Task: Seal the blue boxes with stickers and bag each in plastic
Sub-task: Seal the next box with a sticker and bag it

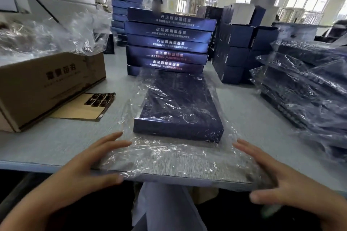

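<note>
A dark blue box point(178, 107) lies flat in the middle of the table inside a clear plastic bag point(169, 157), whose open end reaches the table's near edge. My left hand point(90, 163) rests on the bag's left near corner, fingers straight, thumb under the table edge. At the right near corner my right hand point(277, 176) lies the same way, fingers spread. A stack of several unbagged blue boxes point(169, 41) stands right behind the bagged one. A sticker sheet point(86, 107) lies to the left.
A brown carton point(47, 86) with loose plastic bags point(47, 33) on top stands at the left. Bagged blue boxes point(308, 88) are piled at the right. More blue boxes point(238, 47) are stacked behind. The grey table point(47, 142) ends at my hands.
</note>
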